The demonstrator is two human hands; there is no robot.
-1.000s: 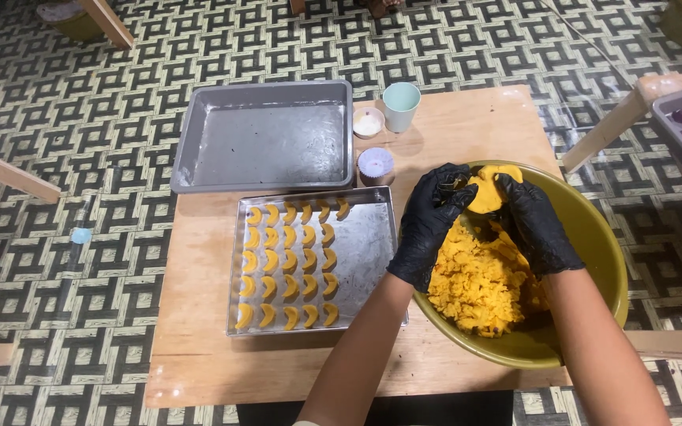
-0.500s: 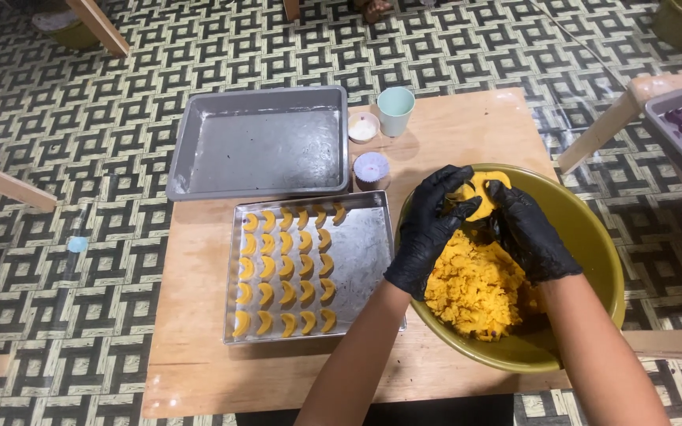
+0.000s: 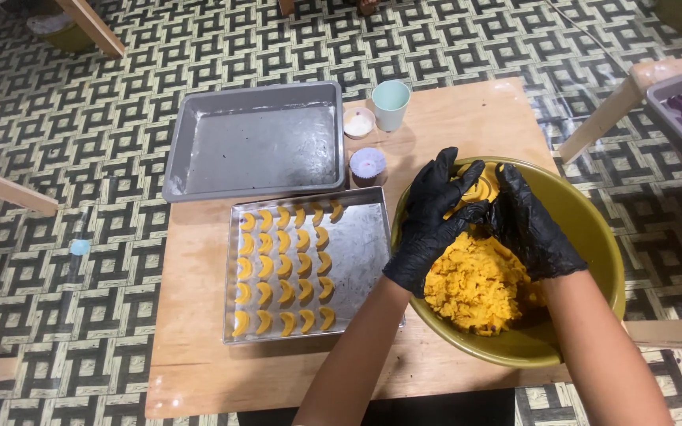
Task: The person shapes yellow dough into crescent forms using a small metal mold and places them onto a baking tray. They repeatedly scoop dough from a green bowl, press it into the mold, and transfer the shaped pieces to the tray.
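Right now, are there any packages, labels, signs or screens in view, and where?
None show: no package, label, sign or screen.
Only unmarked containers stand on the wooden table: a pale green cup, a small white dish and a small lilac cup by the empty grey tray.

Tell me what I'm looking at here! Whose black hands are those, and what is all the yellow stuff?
The picture comes from a camera worn on a person's head, looking down at their own hands. Both wear black gloves. The left hand and right hand press a round lump of yellow dough between them, over a big green bowl holding more dough. The bowl sits on a wooden table. Beside it is a metal tray with rows of small yellow crescents. Behind that lie an empty tray, a pale green cup and two small round pots.
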